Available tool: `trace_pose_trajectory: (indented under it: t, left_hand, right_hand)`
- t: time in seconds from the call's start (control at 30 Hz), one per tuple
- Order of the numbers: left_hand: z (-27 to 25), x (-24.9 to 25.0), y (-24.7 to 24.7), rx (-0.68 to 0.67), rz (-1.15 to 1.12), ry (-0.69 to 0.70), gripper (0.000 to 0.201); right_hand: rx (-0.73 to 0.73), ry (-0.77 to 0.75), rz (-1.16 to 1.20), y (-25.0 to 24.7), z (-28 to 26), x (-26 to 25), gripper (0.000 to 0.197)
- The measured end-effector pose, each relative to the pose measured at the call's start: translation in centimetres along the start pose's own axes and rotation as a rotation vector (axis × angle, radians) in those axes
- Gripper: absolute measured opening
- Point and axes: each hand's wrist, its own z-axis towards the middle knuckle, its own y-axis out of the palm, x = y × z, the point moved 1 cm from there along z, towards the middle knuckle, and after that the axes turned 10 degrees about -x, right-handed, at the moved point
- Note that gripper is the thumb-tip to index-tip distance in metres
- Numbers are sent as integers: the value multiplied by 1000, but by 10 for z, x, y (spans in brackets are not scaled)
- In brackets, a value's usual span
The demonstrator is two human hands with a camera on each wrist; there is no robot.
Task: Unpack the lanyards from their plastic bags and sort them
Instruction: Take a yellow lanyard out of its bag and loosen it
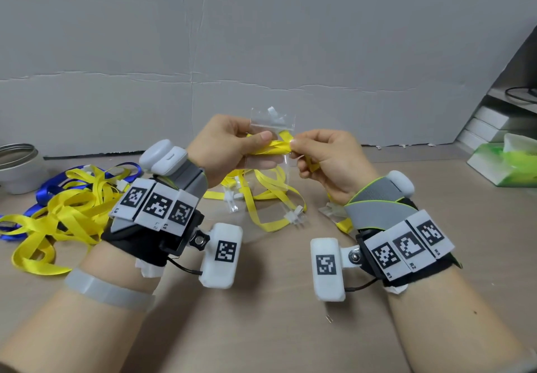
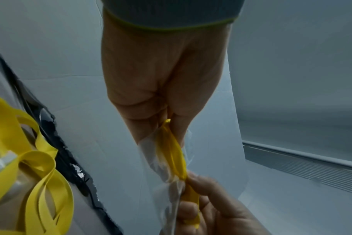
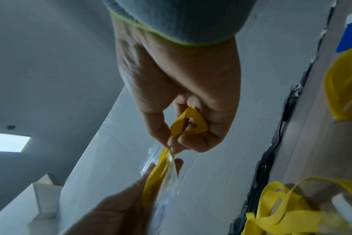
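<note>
Above the table I hold a clear plastic bag point(image 1: 271, 122) with a folded yellow lanyard point(image 1: 270, 147) inside. My left hand point(image 1: 261, 150) grips the bag and the lanyard bundle through it, thumb on top. My right hand point(image 1: 295, 148) pinches the lanyard's end where it comes out of the bag's right side. In the left wrist view the lanyard point(image 2: 175, 151) runs from my left hand point(image 2: 161, 79) down to the right hand point(image 2: 211, 206). The right wrist view shows a yellow loop point(image 3: 189, 124) curled inside my right hand point(image 3: 181, 95), with the bag point(image 3: 167, 174) below.
A tangled pile of yellow and blue lanyards point(image 1: 66, 204) lies at the left. Loose yellow lanyards point(image 1: 261, 198) with white clips sit under my hands. A metal tin point(image 1: 20, 166) stands far left, a green tissue pack point(image 1: 505, 163) at the right, and a grey board wall behind.
</note>
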Motion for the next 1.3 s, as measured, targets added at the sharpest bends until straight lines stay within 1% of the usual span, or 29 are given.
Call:
trace_pose_trajectory:
  t: [0.1, 0.2, 0.33, 0.43, 0.53, 0.63, 0.73, 0.8, 0.9, 0.97, 1.07, 1.13, 1.2, 1.27, 1.3]
  left_hand:
    - [0, 0, -2, 14, 10, -24, 22]
    - [1, -1, -7, 48, -5, -42, 18]
    - [1, -3, -10, 84, -10, -61, 15]
    - [1, -4, -5, 57, 23, -86, 17]
    - [0, -5, 5, -2, 63, -91, 14]
    - [-1, -2, 10, -40, 31, -86, 16]
    - [-3, 2, 10, -75, -31, -83, 18]
    - [-4, 4, 9, -92, -60, -88, 18]
    - [-4, 5, 6, -115, -89, -103, 21]
    - [-5, 5, 5, -126, -118, -105, 22]
    - [-6, 7, 4, -125, -185, -118, 23]
    - [-7, 8, 5, -128, -202, -125, 24]
    - [-7, 9, 5, -131, -209, -127, 22]
    - [-7, 10, 7, -133, -223, -124, 20]
    - [-7, 10, 7, -135, -228, -120, 19]
  right_hand:
    - [38, -15, -83, -6, 0, -1, 4]
    - [100, -55, -149, -15, 1, -3, 15]
    - [158, -138, -94, -19, 0, -8, 23]
    - [215, -214, -61, -14, 0, -11, 34]
    - [213, -280, -81, -5, -1, -12, 41]
    - [190, -332, -212, 2, -2, -13, 33]
    - [149, -390, -465, 8, -3, -12, 14]
    - [106, -415, -630, 11, -4, -12, 5]
    - [63, -451, -829, 14, -7, -15, 11]
    - [38, -457, -915, 15, -9, -16, 15]
    - [30, -448, -888, 15, -9, -17, 29]
    - [72, -458, -822, 14, -7, -16, 35]
    - [118, -477, -800, 14, -6, -16, 27]
    - [131, -504, -843, 15, -7, -15, 15]
    - [126, -524, -878, 16, -6, -14, 14]
